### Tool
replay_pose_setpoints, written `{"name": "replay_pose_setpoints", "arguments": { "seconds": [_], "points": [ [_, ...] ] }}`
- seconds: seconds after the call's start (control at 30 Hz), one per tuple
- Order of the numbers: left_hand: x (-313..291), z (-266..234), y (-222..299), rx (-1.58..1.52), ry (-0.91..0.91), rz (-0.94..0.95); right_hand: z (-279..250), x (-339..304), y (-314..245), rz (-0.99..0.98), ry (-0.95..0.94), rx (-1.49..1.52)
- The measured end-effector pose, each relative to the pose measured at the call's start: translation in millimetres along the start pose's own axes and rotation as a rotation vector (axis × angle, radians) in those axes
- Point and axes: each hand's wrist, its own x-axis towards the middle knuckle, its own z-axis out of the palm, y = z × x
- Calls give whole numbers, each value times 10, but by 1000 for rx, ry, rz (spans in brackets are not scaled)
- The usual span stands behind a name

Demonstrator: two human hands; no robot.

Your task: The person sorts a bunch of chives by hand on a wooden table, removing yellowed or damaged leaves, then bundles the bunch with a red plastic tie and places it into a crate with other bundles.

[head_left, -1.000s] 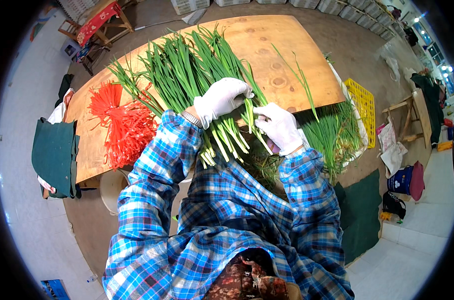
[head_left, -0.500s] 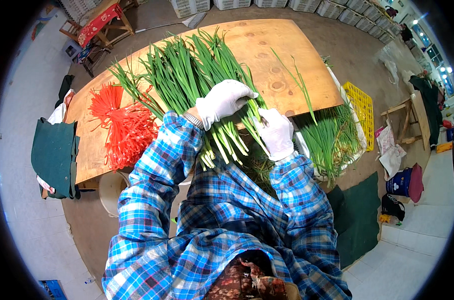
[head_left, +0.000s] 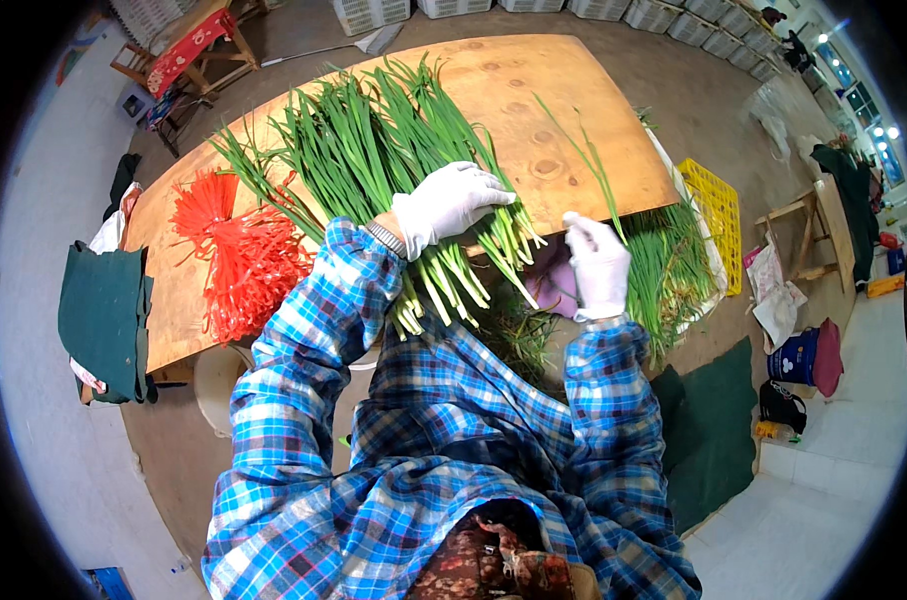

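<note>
A thick bunch of chives (head_left: 359,150), long green leaves with pale stem ends, lies across the wooden tabletop. My left hand (head_left: 456,203), in a white glove, curls over the right part of the bunch and grips it. The stem ends (head_left: 454,285) stick out past the table's near edge. To the right, my white-gloved right hand (head_left: 600,265) is apart from the bunch, fingers bent together; whether anything small is in them is hidden. Two loose stalks (head_left: 594,165) lie on the wood beyond it.
Red plastic ties (head_left: 249,260) lie in a heap on the table's left. More chives (head_left: 664,270) fill a white-edged container at the right, beside a yellow crate (head_left: 712,215). Below the near edge sits a heap of green scraps (head_left: 519,335). A dark green cloth (head_left: 714,430) covers floor at right.
My right hand has left the stem ends and drawn away to the right, its fingers now bent. My left hand stays on the bunch.
</note>
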Motion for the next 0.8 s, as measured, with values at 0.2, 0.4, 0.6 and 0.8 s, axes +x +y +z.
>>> {"name": "replay_pose_setpoints", "arguments": {
  "seconds": [0.2,0.4,0.6,0.8],
  "points": [
    [39,38,-14,34,-38,-5,-519,365,256,-5,197,-388],
    [85,69,2,-8,-82,-16,-640,550,364,236,-104,-690],
    [64,92,-28,-45,-60,-13,-403,456,441,380,-148,115],
    [57,86,-29,-21,-54,-8,-110,375,211,338,-341,285]
  ]
}}
